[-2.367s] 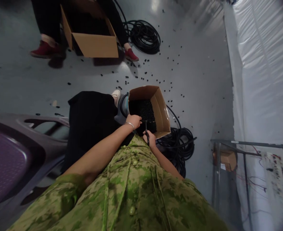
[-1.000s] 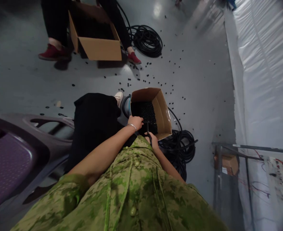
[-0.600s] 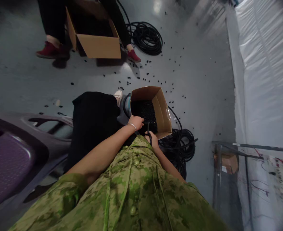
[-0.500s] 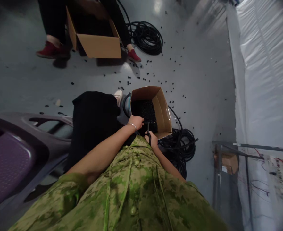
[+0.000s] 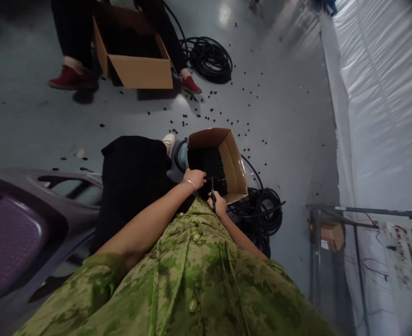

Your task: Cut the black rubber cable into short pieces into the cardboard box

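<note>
the right hand [image 5: 219, 204] is holding a slim black scissor-like tool [image 5: 212, 189], fingers clamped around it, at the near edge of an open brown cardboard box [image 5: 234, 171], so close to the left hand [image 5: 193, 178], whose grip i cannot tell, that a slip could nick it.

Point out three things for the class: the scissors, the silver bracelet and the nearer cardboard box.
Scissors [image 5: 213, 200]: head view, on the black handle.
Silver bracelet [image 5: 191, 182]: head view, on the band.
Nearer cardboard box [image 5: 233, 168]: head view, on the bare inner wall.
</note>
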{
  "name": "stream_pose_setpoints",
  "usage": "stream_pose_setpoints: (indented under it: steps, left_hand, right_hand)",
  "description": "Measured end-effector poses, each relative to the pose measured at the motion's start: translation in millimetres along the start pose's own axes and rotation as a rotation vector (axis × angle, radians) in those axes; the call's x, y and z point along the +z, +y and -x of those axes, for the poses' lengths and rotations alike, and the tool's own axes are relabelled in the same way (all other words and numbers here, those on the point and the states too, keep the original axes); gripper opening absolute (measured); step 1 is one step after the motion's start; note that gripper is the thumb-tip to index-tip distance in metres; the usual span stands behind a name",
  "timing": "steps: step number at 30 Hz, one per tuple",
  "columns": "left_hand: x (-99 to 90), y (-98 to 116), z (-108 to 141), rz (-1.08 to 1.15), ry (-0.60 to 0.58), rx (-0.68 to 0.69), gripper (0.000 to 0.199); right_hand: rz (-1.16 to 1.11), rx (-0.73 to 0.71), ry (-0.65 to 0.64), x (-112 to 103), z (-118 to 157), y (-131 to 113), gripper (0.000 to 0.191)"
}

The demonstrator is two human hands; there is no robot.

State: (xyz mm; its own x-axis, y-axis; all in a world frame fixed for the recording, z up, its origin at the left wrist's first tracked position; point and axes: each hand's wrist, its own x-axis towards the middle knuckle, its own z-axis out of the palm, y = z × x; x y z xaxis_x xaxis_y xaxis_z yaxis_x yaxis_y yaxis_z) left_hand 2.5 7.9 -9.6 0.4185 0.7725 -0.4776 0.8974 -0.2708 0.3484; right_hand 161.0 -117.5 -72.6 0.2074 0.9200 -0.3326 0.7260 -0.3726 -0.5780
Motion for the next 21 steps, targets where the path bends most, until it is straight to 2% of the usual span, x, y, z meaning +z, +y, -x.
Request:
stream_pose_setpoints:
  steps: [4,10,15,21]
  left_hand:
    - [-1.6,1,3,0.012,-0.003,-0.006,0.028]
    - [-2.6,4,5,-0.014,-0.014,0.039,0.029]
    - [-1.4,3,5,0.007,-0.003,0.063,0.030]
    - [-3.5,4,5,-0.022,-0.048,0.046,0.031]
  right_hand:
    - [-0.084,0.010,-0.009,0,1,4,0.029]
    - [-0.345,-0.037,-0.073,-8,1,6,0.032]
    - [-0.321,-0.054,-0.058,-10,3,2,0.033]
    - [-0.266,-0.079,-0.002,-5,7,4,0.033]
